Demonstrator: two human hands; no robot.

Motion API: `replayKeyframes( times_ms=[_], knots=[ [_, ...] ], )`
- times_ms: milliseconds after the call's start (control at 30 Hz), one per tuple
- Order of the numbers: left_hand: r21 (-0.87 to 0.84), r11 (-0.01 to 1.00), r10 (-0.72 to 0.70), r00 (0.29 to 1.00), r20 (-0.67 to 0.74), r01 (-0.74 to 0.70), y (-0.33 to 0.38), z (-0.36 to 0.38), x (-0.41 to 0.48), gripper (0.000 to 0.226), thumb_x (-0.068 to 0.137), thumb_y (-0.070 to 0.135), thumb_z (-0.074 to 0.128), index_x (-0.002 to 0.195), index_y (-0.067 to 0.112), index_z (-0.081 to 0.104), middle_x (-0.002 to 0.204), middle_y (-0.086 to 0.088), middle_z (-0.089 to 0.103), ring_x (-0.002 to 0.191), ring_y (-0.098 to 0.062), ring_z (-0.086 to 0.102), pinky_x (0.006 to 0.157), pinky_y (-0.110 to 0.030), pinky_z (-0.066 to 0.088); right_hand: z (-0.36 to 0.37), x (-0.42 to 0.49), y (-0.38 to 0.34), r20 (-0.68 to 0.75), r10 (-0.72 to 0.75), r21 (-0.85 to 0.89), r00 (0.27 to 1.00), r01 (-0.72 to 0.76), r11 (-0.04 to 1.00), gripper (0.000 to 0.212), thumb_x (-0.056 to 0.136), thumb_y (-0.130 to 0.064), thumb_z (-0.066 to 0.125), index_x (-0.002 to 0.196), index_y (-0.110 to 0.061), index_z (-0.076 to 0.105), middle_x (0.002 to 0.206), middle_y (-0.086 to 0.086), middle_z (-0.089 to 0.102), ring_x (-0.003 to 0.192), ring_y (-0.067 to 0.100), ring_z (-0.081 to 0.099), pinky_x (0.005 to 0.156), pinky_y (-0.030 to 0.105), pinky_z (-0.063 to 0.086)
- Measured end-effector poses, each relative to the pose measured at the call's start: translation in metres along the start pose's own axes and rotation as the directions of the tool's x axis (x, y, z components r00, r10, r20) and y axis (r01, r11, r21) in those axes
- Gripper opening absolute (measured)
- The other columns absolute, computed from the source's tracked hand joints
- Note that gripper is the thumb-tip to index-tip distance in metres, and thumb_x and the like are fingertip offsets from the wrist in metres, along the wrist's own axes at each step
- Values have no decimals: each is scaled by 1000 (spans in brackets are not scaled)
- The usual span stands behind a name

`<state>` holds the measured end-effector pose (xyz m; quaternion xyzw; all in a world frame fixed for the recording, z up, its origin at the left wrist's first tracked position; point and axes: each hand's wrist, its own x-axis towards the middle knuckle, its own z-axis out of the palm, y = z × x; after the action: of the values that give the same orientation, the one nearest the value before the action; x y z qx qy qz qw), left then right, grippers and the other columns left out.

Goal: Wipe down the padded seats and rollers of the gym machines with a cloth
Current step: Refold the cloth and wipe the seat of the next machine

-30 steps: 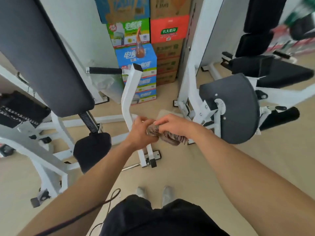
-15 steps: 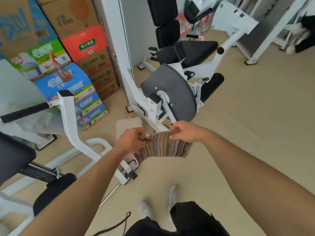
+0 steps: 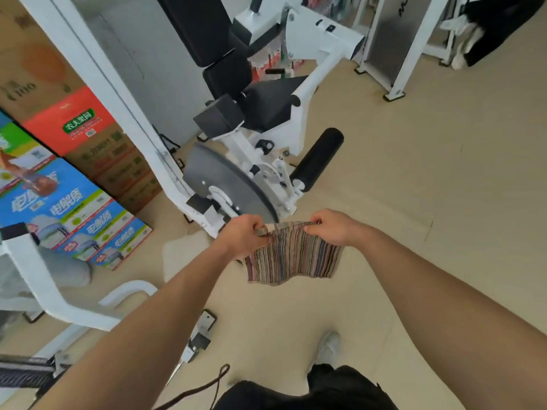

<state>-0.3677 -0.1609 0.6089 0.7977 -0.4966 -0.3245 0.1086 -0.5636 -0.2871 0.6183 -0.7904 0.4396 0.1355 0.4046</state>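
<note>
A striped cloth (image 3: 293,255) hangs spread out in front of me. My left hand (image 3: 241,236) pinches its upper left corner and my right hand (image 3: 331,227) pinches its upper right corner. Just beyond the cloth stands a white leg machine with a grey round cam plate (image 3: 228,182). Its black padded roller (image 3: 318,158) sticks out to the right of the plate. Further back are the machine's black seat pad (image 3: 269,105) and black back pads (image 3: 207,34). Both hands are well short of the roller and the seat.
Stacked cardboard drink boxes (image 3: 65,161) stand at the left against the wall. The white frame of another machine (image 3: 59,294) lies at lower left. A further white machine frame (image 3: 393,45) stands at the back right. Beige floor (image 3: 429,187) stretches to the right.
The cloth was bunched between my hands a second ago; now it is pulled open and hangs flat. My view has swung right and closer to the leg machine.
</note>
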Motion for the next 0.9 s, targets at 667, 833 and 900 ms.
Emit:
replayKeyframes(
  times_ms=[667, 833, 900],
  knots=[
    [120, 992, 44, 998, 38, -49, 264, 2, 315, 23, 87, 42, 67, 78, 22, 60, 77, 2, 66, 72, -15, 64, 63, -34, 55, -313, 173, 181, -73, 67, -5, 995, -68, 998, 30, 98, -38, 57, 113, -14, 68, 108, 6, 67, 97, 22, 60, 82, 33, 47],
    [52, 993, 105, 990, 94, -110, 319, -19, 431, 33, 87, 44, 66, 87, 10, 65, 82, -4, 69, 69, -16, 63, 64, -36, 54, -408, 241, 201, -96, 114, -52, 989, -119, 991, 30, 99, -35, 56, 111, -11, 67, 108, 8, 67, 96, 24, 59, 83, 33, 48],
    [4, 993, 118, 988, 96, -119, 342, -30, 470, 31, 87, 41, 67, 86, 10, 64, 82, -6, 68, 66, -17, 58, 58, -32, 46, -446, 264, 206, -78, 129, -82, 989, -135, 987, 28, 100, -35, 55, 109, -12, 66, 108, 8, 67, 96, 24, 59, 79, 31, 46]
  ],
)
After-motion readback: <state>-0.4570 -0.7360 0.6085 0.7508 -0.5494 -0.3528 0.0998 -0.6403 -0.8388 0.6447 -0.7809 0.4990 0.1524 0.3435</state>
